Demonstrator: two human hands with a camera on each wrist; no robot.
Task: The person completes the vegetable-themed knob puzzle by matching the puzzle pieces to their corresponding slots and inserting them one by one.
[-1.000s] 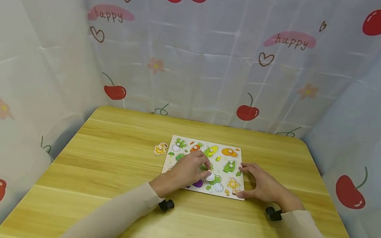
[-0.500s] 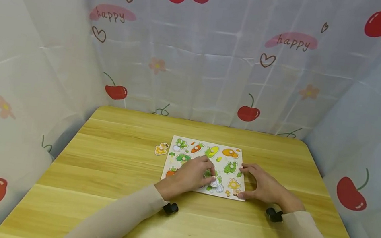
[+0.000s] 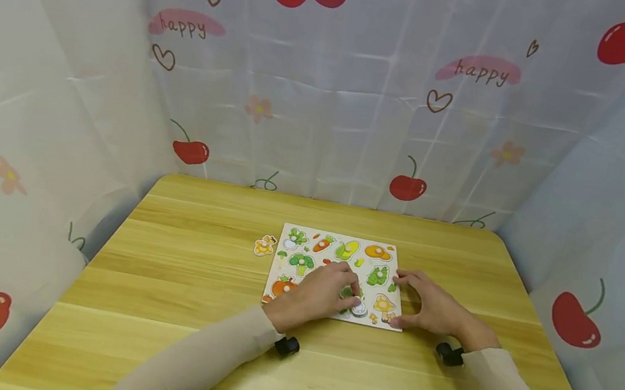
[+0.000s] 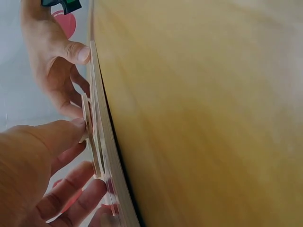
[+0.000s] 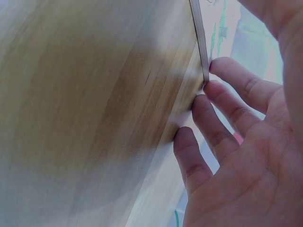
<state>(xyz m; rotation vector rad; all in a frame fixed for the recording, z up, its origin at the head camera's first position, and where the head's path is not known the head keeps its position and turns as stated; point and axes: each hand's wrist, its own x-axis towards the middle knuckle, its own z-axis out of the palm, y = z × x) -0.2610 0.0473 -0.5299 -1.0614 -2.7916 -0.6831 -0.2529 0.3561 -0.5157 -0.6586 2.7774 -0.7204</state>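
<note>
My left hand (image 3: 323, 291) pinches a bok choy puzzle piece (image 3: 359, 307) between thumb and index finger, low over the front part of a wooden vegetable puzzle board (image 3: 316, 229). Seen side-on in the left wrist view, the piece (image 4: 93, 150) lies nearly parallel to the board (image 4: 110, 137). Much of it is hidden by the fingers in the head view. At the board's right side, my right hand (image 3: 437, 308) touches the edge with its fingertips, while the thumb sits at the near right corner. The right wrist view shows fairly straight fingers against that edge.
A loose orange-yellow puzzle piece (image 3: 265, 246) lies on the wooden table (image 3: 190, 258) just left of the board. Carrot (image 3: 322, 244), corn (image 3: 347, 249), broccoli (image 3: 302, 262) and mushroom (image 3: 384, 304) pictures show on the board. Cherry-printed curtains (image 3: 322, 123) surround the table.
My left hand has moved right and a little nearer with the bok choy piece, onto the bok choy picture. The broccoli and pumpkin have come into sight. My right hand stays put.
</note>
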